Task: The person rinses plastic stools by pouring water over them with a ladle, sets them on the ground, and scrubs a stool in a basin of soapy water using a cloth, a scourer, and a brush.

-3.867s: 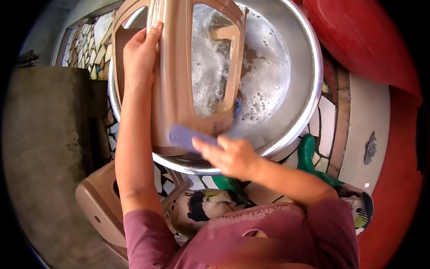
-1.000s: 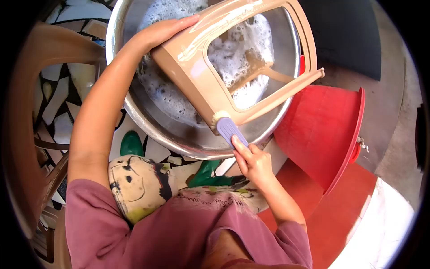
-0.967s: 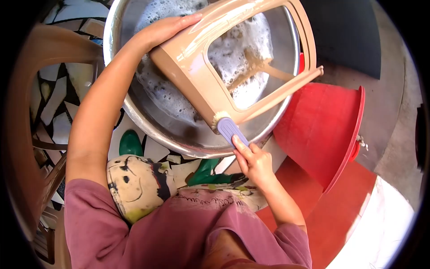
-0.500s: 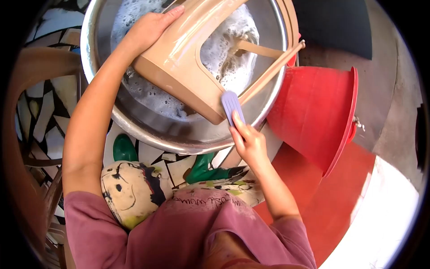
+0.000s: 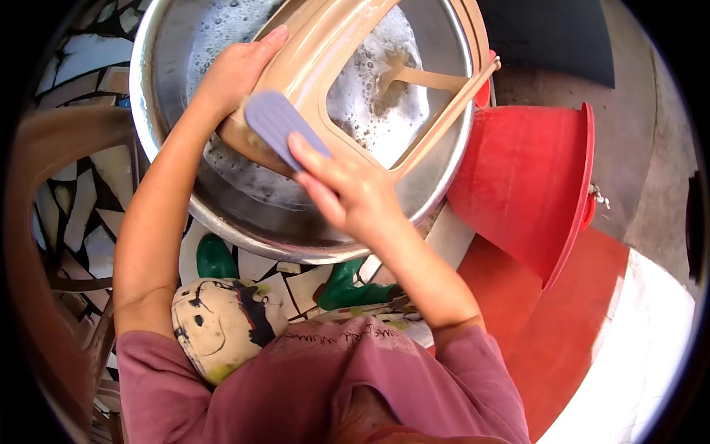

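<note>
A tan plastic chair (image 5: 303, 66) lies tilted in a large metal basin (image 5: 222, 231) of foamy water, with its legs across the right rim. My left hand (image 5: 238, 72) grips the chair's upper left edge, its thumb on top and some fingers hidden behind. In my right hand (image 5: 351, 189) is a purple scrub brush (image 5: 279, 127), pressed to the chair's broad panel close to my left wrist. The brush's bristles are hidden beneath its back. White suds (image 5: 396, 96) show through the chair's opening.
A red tub (image 5: 521, 177) lies on its side right of the basin, near a small tap (image 5: 600, 198). Another brown plastic chair (image 5: 70, 140) stands at the left, over broken-tile flooring. Green boots (image 5: 214, 257) are below the basin.
My right hand has swept the brush left and up along the chair, from its lower right corner to near my left wrist. My left hand has shifted slightly down and left.
</note>
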Tool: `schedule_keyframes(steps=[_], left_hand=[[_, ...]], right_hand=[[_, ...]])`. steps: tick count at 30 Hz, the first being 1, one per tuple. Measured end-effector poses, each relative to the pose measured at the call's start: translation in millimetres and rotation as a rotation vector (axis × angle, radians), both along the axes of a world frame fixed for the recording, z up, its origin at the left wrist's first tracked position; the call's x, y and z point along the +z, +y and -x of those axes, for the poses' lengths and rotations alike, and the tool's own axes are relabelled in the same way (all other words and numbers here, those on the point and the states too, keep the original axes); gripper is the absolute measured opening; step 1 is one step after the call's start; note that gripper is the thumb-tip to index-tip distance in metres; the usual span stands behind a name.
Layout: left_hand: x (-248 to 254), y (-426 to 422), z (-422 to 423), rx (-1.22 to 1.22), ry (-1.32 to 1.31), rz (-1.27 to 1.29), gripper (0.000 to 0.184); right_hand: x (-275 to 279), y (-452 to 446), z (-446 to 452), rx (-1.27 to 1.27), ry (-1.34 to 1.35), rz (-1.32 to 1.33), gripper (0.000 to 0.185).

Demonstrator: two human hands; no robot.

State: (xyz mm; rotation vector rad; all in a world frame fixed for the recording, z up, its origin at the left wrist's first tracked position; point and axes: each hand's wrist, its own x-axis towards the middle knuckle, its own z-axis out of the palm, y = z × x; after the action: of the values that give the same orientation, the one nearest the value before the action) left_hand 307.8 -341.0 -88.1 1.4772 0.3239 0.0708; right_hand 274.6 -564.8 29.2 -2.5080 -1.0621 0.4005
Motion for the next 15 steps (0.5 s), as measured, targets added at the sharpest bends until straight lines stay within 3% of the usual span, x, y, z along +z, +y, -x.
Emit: schedule_keyframes(steps=[5,11,12,15], left_hand=[[-4,7,1,0.035,0.108,-0.078,0.064],[2,11,6,-0.076,0.099,0.04,0.067],[-3,11,6,-0.028,0.07,-0.069,0.069],[2,2,3,-0.1,0.058,-0.044,0.067]], right_hand=[[0,-43,20,0.145,-0.064,0.067,0.054],[12,24,-10,0.271,-0.243,0.055,0.052],[8,22,-8,0.332,-0.264,0.05,0.051],[37,-46,17,0.263,-0.124,0.313,0.049]])
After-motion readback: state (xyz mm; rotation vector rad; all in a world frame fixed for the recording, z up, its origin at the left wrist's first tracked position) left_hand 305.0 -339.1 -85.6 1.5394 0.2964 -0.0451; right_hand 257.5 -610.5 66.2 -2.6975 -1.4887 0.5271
